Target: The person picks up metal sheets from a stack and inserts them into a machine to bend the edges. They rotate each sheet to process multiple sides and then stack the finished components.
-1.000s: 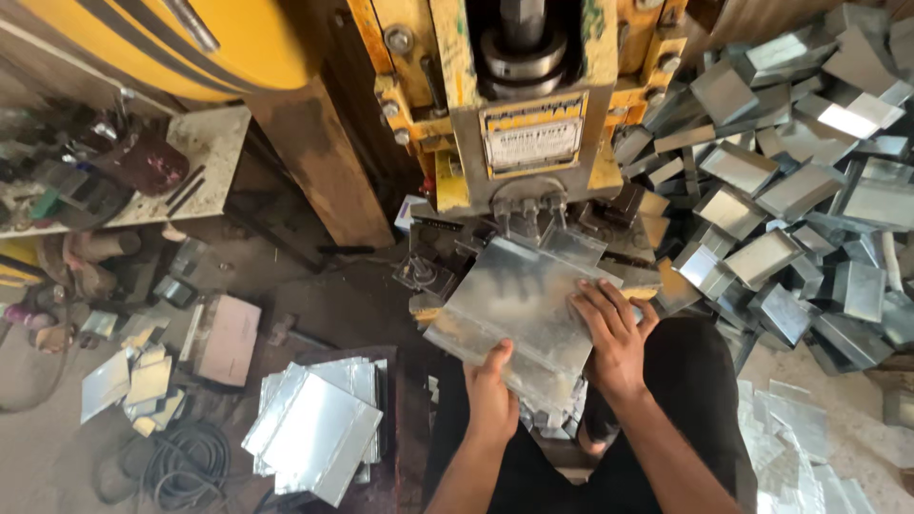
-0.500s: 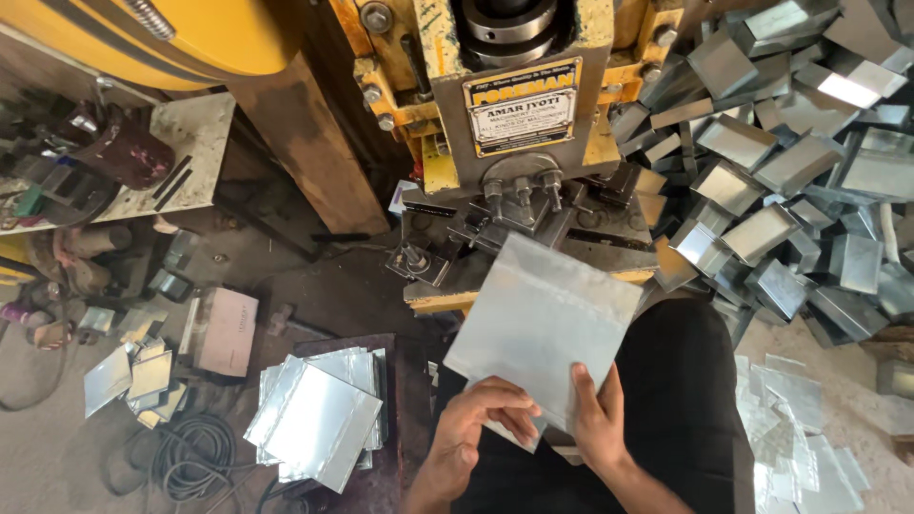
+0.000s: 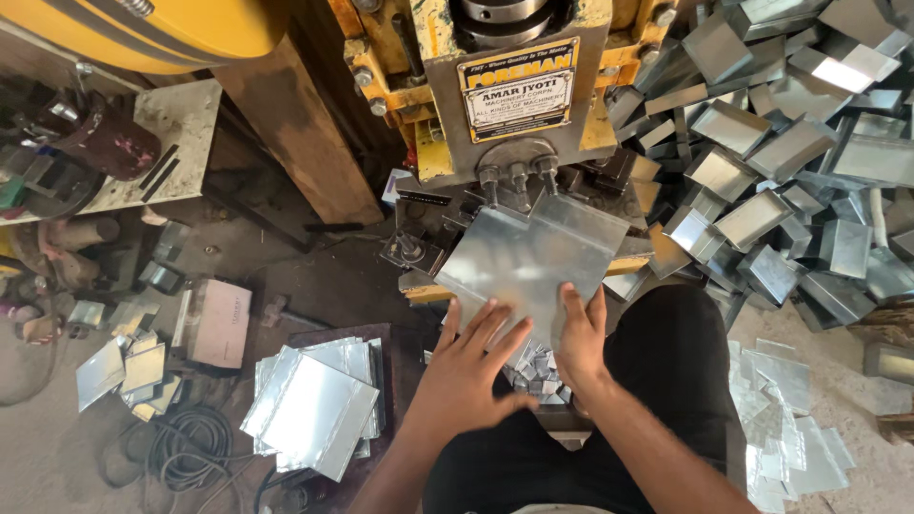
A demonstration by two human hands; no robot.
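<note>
Head view: yellow press ahead, die under ram. Metal sheet lies flat, tilted, far corner at die, near edge toward body. Right hand grips near edge; left hand spread open, fingertips touching sheet.

Yellow-and-white rectangular nameplate — fixed on the press's front.
</note>
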